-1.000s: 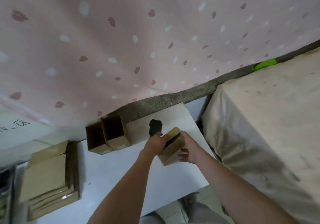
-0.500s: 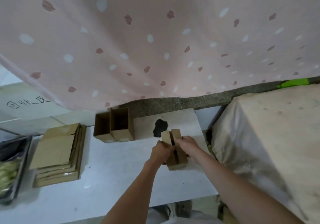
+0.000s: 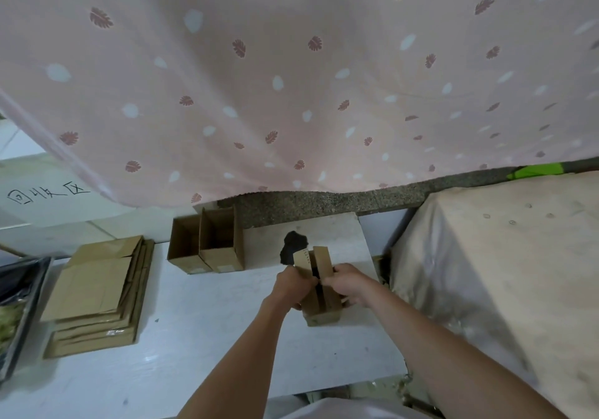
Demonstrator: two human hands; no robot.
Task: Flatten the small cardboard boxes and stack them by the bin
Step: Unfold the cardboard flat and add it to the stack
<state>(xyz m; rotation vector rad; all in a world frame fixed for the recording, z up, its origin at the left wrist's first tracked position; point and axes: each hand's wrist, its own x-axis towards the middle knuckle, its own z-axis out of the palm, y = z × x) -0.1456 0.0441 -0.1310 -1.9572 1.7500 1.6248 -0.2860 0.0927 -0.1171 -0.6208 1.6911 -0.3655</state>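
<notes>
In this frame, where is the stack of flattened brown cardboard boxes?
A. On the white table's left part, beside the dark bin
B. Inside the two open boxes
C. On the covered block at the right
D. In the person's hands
A: the stack of flattened brown cardboard boxes lies on the white table, next to the dark bin at the left edge.

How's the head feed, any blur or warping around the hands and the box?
Head view: sharp at the hands and the box; wide-angle bending at the edges, the curtain bulging overhead; soft, even light, no glare.
</notes>
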